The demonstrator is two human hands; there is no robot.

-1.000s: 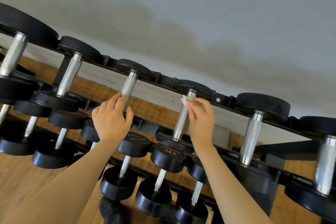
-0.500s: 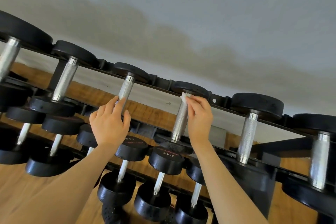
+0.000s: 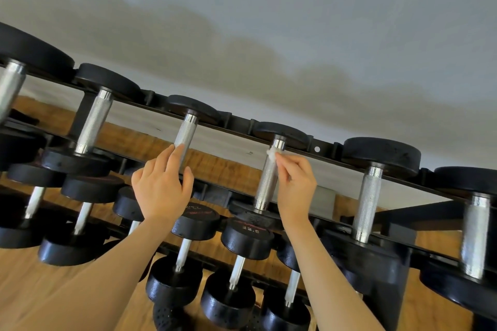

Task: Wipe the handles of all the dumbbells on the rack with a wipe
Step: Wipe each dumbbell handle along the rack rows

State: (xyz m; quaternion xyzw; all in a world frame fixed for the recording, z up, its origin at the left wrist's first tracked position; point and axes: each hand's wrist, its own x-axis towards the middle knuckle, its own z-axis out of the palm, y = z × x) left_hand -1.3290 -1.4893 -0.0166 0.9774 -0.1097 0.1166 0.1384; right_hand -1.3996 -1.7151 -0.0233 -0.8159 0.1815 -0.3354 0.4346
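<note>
A black rack (image 3: 236,122) carries rows of black dumbbells with knurled silver handles. My right hand (image 3: 295,188) pinches a small white wipe (image 3: 271,154) against the upper end of the middle top-row handle (image 3: 266,183). My left hand (image 3: 161,188) rests with straight fingers on the lower part of the neighbouring handle (image 3: 185,137) to the left. Further handles stand at the left (image 3: 94,121) and at the right (image 3: 367,204). Lower rows hold smaller dumbbells, one marked 22.5 (image 3: 248,236).
A grey wall (image 3: 295,35) rises behind the rack. Wooden floor (image 3: 24,277) shows below and between the rails. A black upright post (image 3: 387,290) of the rack stands at the lower right.
The view has shifted slightly. My right hand with the wipe stays at the top end of the middle handle; my left hand keeps resting on its handle.
</note>
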